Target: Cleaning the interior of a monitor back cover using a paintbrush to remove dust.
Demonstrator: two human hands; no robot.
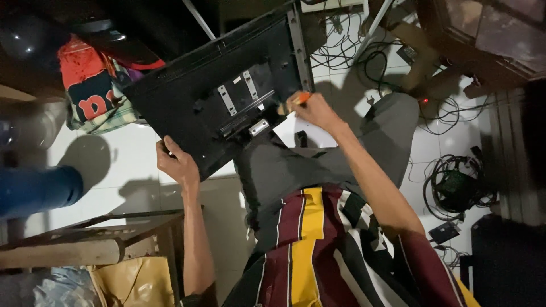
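Note:
A large black flat screen [193, 96] lies back-side up, propped against my lap, with metal brackets [226, 100] and a small metal plate [258, 127] on its rear panel. My left hand [175, 162] grips the screen's lower left edge. My right hand [310, 108] holds an orange-handled tool [301, 98], probably a screwdriver, with its tip at the rear panel near the right edge. I sit in grey trousers and a striped shirt.
Tangled black cables [364, 57] and a coiled bundle [458, 187] lie on the white tiled floor at right. A red and plaid cloth heap [91, 91] sits at left, a blue cylinder [37, 190] lower left, a wooden stool [102, 236] below.

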